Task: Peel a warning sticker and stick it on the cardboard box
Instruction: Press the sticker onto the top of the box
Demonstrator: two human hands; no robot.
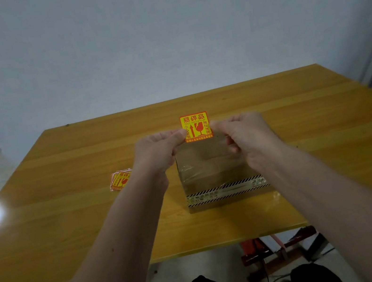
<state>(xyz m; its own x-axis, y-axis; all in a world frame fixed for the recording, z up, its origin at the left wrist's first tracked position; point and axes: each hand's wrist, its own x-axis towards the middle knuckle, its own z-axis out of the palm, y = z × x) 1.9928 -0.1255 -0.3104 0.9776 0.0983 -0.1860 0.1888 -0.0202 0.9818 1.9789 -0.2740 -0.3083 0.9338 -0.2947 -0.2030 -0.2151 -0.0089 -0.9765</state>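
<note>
Both hands cover the far part of the cardboard box [220, 172], so its far edge and much of its top are hidden, and the small print on the warning sticker [196, 127] is too fine to read. The sticker, a glossy yellow square with red lettering, is held upright facing the camera, above the box's far side, top edge toward the table's [70, 223] far edge. The left hand [156, 149] pinches its left edge, the right hand [243, 132] its right edge (other fingers curled). The box is brown, taped, with striped tape across its near face. More stickers [120, 179] lie fanned left of the box.
</note>
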